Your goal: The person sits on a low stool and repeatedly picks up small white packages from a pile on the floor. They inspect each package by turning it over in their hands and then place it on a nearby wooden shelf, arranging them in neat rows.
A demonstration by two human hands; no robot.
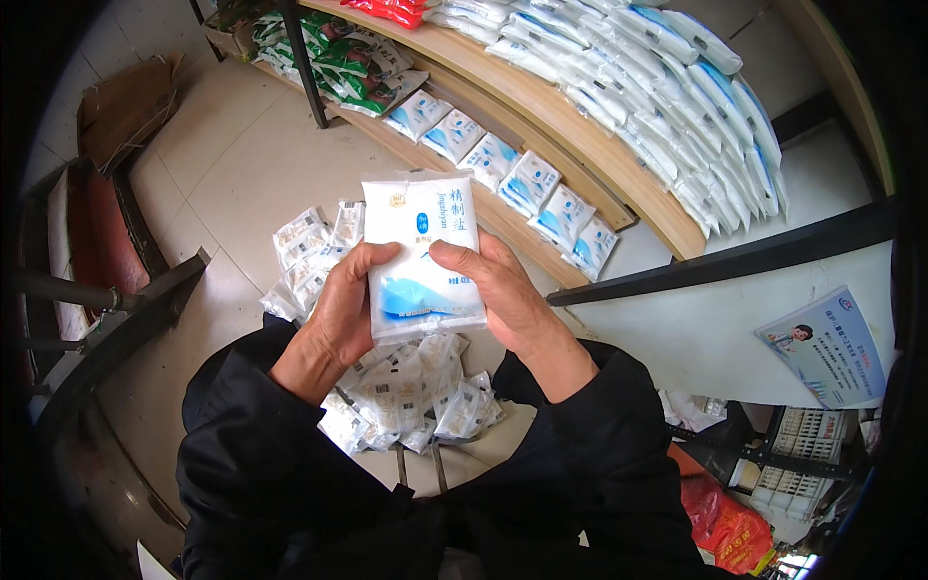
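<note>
Between my two hands, in front of my lap, is an upright white and blue bag of salt. My left hand grips its left edge, thumb lying on the front. On the opposite edge my right hand has the same hold, its thumb also pressed on the front. The fingers behind the bag are hidden. Beyond and below it, on the floor, lie heaps of small clear-wrapped packets, partly covered by my hands and the bag. A row of similar salt bags leans along the low shelf just ahead.
Stacked white bags fill the wooden shelf above. Green bags sit at the far left of the low shelf, past a black post. A torn cardboard box stands left. At lower right are a red plastic bag and white baskets.
</note>
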